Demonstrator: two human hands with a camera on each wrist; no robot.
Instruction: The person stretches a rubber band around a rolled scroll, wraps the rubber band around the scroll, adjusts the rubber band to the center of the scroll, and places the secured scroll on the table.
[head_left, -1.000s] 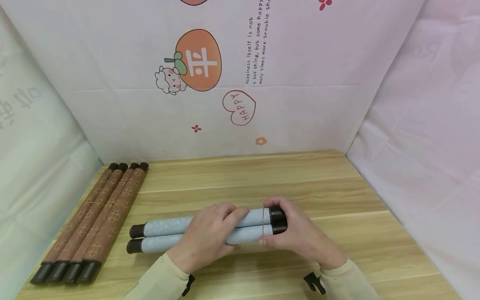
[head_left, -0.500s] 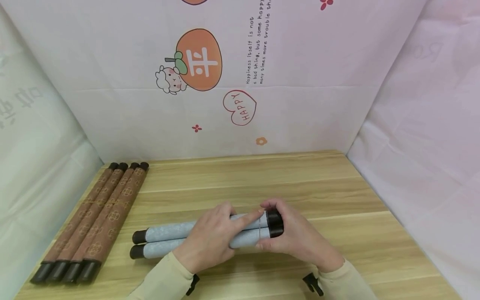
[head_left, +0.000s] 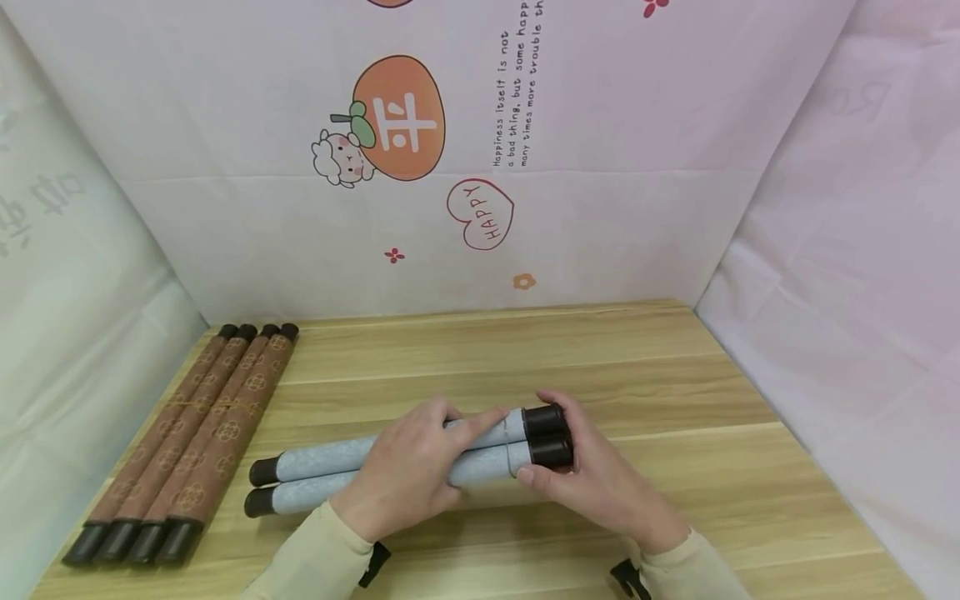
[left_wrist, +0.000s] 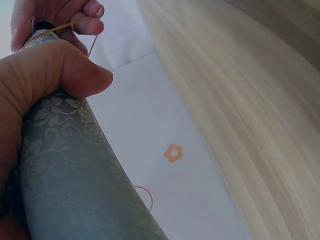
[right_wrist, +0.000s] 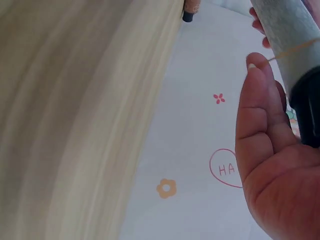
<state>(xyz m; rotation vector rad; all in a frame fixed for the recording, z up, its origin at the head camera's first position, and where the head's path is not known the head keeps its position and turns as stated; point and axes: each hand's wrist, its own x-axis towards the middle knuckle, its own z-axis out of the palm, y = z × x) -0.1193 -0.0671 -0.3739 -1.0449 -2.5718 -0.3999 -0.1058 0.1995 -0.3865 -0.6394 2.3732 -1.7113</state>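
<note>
Two light blue patterned scrolls [head_left: 322, 458] with black end caps lie side by side above the table, tilted slightly up to the right. Across their middle, my left hand [head_left: 412, 467] grips them, its index finger reaching toward a thin rubber band [head_left: 508, 457]. The band goes round both scrolls just left of the right caps. My right hand [head_left: 611, 483] curls about those caps, thumb beside the band. In the right wrist view, the rubber band [right_wrist: 295, 49] runs taut from the scroll to the right hand's fingertips [right_wrist: 254, 70]. The left wrist view shows it stretched off the scroll too.
Several brown patterned scrolls [head_left: 202, 433] with black caps lie side by side along the left of the wooden table [head_left: 480, 358]. White printed cloth [head_left: 600, 208] hangs behind and on both sides.
The scrolls have shifted a little left, their right end rising. More of the right caps shows as my right hand has moved slightly right. My left index finger has drawn back left.
</note>
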